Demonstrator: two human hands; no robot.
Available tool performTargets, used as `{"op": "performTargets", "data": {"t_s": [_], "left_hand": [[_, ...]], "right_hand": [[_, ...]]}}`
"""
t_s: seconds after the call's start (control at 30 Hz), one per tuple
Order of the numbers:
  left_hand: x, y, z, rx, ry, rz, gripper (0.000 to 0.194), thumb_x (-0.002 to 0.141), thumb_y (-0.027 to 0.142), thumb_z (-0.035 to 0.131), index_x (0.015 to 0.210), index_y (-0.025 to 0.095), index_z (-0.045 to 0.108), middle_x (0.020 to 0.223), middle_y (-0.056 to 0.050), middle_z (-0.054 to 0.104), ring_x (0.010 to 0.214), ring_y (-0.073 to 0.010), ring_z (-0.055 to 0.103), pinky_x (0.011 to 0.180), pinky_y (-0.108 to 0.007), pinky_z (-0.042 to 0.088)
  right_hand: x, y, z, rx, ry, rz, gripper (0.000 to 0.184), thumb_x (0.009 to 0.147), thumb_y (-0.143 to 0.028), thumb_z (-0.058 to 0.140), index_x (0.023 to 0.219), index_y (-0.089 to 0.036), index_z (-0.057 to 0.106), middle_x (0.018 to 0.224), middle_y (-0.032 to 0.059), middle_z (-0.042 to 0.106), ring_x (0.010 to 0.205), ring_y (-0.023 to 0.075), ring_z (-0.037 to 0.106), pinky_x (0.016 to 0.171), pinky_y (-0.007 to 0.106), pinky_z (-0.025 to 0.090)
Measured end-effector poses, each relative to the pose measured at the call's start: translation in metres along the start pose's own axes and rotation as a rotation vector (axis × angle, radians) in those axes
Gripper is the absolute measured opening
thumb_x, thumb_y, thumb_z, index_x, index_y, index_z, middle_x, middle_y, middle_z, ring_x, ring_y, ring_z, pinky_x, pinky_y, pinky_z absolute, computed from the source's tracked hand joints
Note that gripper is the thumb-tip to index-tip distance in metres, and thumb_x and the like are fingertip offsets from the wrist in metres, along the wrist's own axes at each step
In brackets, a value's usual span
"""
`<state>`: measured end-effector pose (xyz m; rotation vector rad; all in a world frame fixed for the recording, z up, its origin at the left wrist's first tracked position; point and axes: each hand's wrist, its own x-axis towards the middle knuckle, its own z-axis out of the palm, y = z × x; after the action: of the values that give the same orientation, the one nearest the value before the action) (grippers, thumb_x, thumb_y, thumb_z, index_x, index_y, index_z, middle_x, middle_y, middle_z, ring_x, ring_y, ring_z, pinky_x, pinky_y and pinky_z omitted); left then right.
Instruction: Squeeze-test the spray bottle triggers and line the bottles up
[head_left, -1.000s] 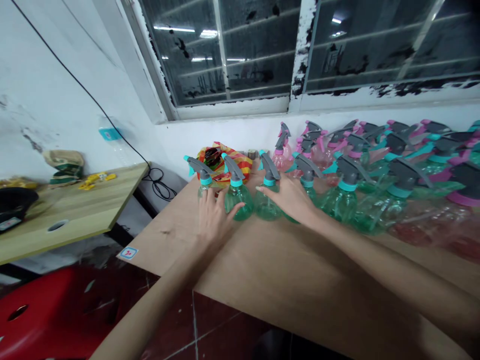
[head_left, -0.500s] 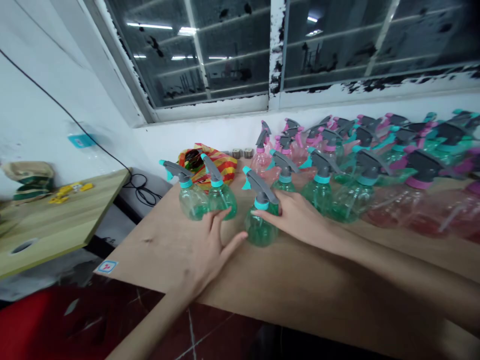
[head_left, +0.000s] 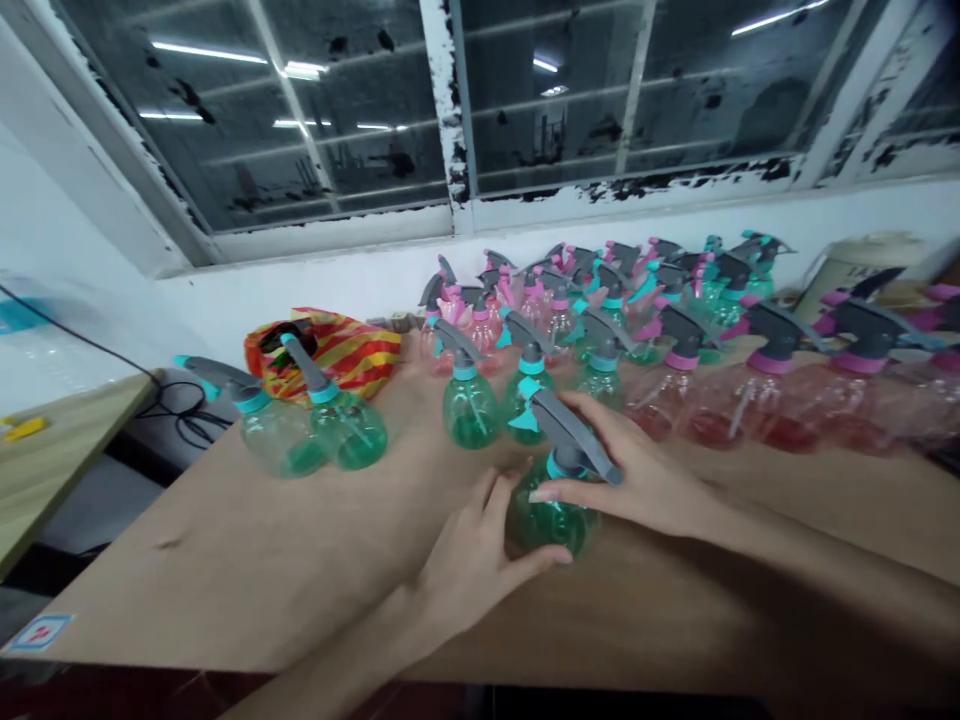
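Brown table (head_left: 262, 570), spray bottles (head_left: 471, 405) (green, pink), striped bag (head_left: 364, 355), sticker (head_left: 41, 632)

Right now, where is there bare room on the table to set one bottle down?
The widest bare patch of tabletop lies between the corner sticker and the left hand, in front of two green spray bottles. A narrower gap lies just right of those. Crowded: the right rear, where pink-collared spray bottles stand close together.

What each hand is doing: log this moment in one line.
right hand: holds green spray bottle near its neck | left hand: open at bottle's side, contact unclear
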<state>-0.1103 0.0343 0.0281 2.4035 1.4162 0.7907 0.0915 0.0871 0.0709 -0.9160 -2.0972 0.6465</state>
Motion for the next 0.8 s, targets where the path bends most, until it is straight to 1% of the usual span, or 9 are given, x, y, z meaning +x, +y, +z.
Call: {"op": "performTargets", "data": {"t_s": [0.07, 0.13, 0.2, 0.3, 0.37, 0.43, 0.57, 0.67, 0.8], "left_hand": [[0.014, 0.008, 0.014, -0.049, -0.042, 0.01, 0.07, 0.082, 0.065, 0.061, 0.134, 0.022, 0.042, 0.12, -0.013, 0.062, 0.111, -0.033, 0.063, 0.088, -0.05, 0.055], [0.028, 0.013, 0.027, -0.09, -0.076, 0.046, 0.075, 0.081, 0.067, 0.061, 0.137, 0.022, 0.04, 0.126, -0.014, 0.059, 0.116, -0.0349, 0.06, 0.091, -0.052, 0.053], [0.04, 0.013, 0.039, -0.122, -0.115, 0.108, 0.08, 0.081, 0.068, 0.06, 0.142, 0.022, 0.034, 0.135, -0.016, 0.054, 0.123, -0.0357, 0.054, 0.096, -0.054, 0.049], [0.052, 0.005, 0.05, -0.121, -0.178, 0.181, 0.077, 0.087, 0.065, 0.054, 0.145, 0.021, 0.029, 0.142, -0.017, 0.049, 0.131, -0.0337, 0.047, 0.105, -0.055, 0.042], [0.057, -0.005, 0.052, -0.081, -0.22, 0.192, 0.075, 0.09, 0.063, 0.051, 0.146, 0.02, 0.027, 0.147, -0.018, 0.044, 0.138, -0.0328, 0.04, 0.111, -0.056, 0.035], [0.059, -0.016, 0.052, -0.029, -0.26, 0.188, 0.081, 0.086, 0.067, 0.052, 0.147, 0.019, 0.028, 0.152, -0.018, 0.038, 0.142, -0.0337, 0.033, 0.114, -0.057, 0.03], [0.06, -0.033, 0.05, 0.072, -0.34, 0.165, 0.095, 0.077, 0.073, 0.06, 0.149, 0.021, 0.027, 0.154, -0.018, 0.035, 0.142, -0.0362, 0.033, 0.113, -0.058, 0.03], [0.061, -0.036, 0.05, 0.123, -0.359, 0.182, 0.092, 0.078, 0.07, 0.062, 0.149, 0.022, 0.029, 0.154, -0.017, 0.037, 0.142, -0.036, 0.033, 0.113, -0.057, 0.032], [0.06, -0.033, 0.051, 0.165, -0.347, 0.202, 0.081, 0.082, 0.062, 0.062, 0.145, 0.018, 0.036, 0.154, -0.017, 0.037, 0.143, -0.0346, 0.032, 0.114, -0.055, 0.032]], "right_hand": [[-0.004, 0.008, -0.009, 0.078, 0.062, 0.008, 0.061, 0.077, -0.05, 0.073, 0.126, -0.022, 0.049, 0.112, 0.0078, 0.066, 0.096, 0.0261, 0.066, 0.081, 0.041, 0.055], [-0.006, 0.016, -0.016, 0.157, 0.111, 0.015, 0.047, 0.081, -0.045, 0.07, 0.119, -0.023, 0.054, 0.108, 0.0066, 0.067, 0.092, 0.0242, 0.067, 0.08, 0.04, 0.055], [-0.009, 0.025, -0.024, 0.22, 0.148, 0.021, 0.035, 0.085, -0.04, 0.067, 0.113, -0.023, 0.058, 0.108, 0.0059, 0.068, 0.096, 0.0235, 0.066, 0.085, 0.039, 0.053], [-0.011, 0.04, -0.032, 0.278, 0.194, 0.018, 0.025, 0.088, -0.036, 0.064, 0.11, -0.024, 0.061, 0.11, 0.005, 0.068, 0.104, 0.0222, 0.064, 0.093, 0.039, 0.05], [-0.011, 0.047, -0.036, 0.305, 0.205, 0.014, 0.026, 0.088, -0.034, 0.063, 0.112, -0.024, 0.061, 0.112, 0.005, 0.068, 0.105, 0.0214, 0.064, 0.095, 0.038, 0.048], [-0.011, 0.051, -0.036, 0.319, 0.206, 0.009, 0.026, 0.088, -0.032, 0.063, 0.113, -0.025, 0.061, 0.112, 0.0047, 0.068, 0.105, 0.0207, 0.063, 0.095, 0.038, 0.048], [-0.01, 0.047, -0.033, 0.33, 0.144, -0.015, 0.025, 0.086, -0.027, 0.061, 0.111, -0.027, 0.064, 0.087, 0.0007, 0.067, 0.078, 0.0179, 0.065, 0.085, 0.036, 0.052], [-0.009, 0.043, -0.031, 0.33, 0.116, -0.06, 0.024, 0.084, -0.022, 0.059, 0.107, -0.027, 0.066, 0.077, -0.0005, 0.065, 0.066, 0.0169, 0.062, 0.078, 0.035, 0.053], [-0.006, 0.045, -0.031, 0.302, 0.14, -0.071, 0.023, 0.084, -0.024, 0.059, 0.106, -0.026, 0.067, 0.082, 0.0005, 0.065, 0.064, 0.0156, 0.06, 0.074, 0.033, 0.053]]}}
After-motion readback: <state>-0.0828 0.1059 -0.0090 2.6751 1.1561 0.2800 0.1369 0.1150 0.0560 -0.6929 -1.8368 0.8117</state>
